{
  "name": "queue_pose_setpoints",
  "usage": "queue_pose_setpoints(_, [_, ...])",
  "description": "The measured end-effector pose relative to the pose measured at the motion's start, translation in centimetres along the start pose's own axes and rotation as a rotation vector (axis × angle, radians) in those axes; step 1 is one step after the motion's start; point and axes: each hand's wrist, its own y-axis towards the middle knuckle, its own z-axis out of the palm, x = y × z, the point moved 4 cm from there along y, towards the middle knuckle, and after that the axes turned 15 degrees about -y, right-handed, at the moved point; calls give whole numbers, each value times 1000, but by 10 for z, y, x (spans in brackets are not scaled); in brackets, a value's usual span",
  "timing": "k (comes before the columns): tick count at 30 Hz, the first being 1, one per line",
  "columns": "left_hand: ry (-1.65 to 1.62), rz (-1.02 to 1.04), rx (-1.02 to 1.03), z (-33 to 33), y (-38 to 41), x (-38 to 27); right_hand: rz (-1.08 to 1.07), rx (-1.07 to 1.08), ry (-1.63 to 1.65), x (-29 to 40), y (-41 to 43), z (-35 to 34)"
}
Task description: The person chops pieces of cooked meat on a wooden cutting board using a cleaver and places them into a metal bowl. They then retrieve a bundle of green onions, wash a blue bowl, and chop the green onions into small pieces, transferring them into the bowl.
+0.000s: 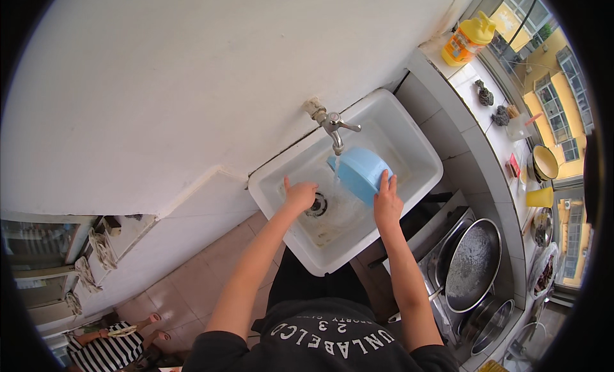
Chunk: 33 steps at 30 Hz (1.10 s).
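Observation:
A light-blue plastic basin (360, 173) is tipped on its side in the white sink (412, 146), its outer base turned up and right. My right hand (388, 204) grips its right edge, fingers spread over the outside. Above it, the chrome tap (334, 129) lets a stream of water (336, 170) fall beside the basin's left rim. Over the left part of the sink my left hand (301, 195) holds nothing that I can see, its thumb apart from the fingers. It partly covers the dark drain (318, 206). The inside of the basin is mostly hidden.
Right of the sink stand a gas stove (439, 276) and a large wok (473, 265). The tiled window ledge carries a yellow jug (467, 40), steel-wool scrubbers (484, 93), a yellow cup (540, 197) and bowls. At lower left is a person in striped clothing (105, 345).

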Motion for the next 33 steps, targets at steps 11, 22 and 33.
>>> queue_pose_setpoints(11, [-113,684,-611,-189,-42,-184,233,171,491,-28,0,33])
queue_pose_setpoints(22, [-123,892,-495,-160,7,-180,631,818,1281,9,-19,64])
queue_pose_setpoints(33, [-1,874,-422,-157,20,-186,604,654,1180,8,-18,63])
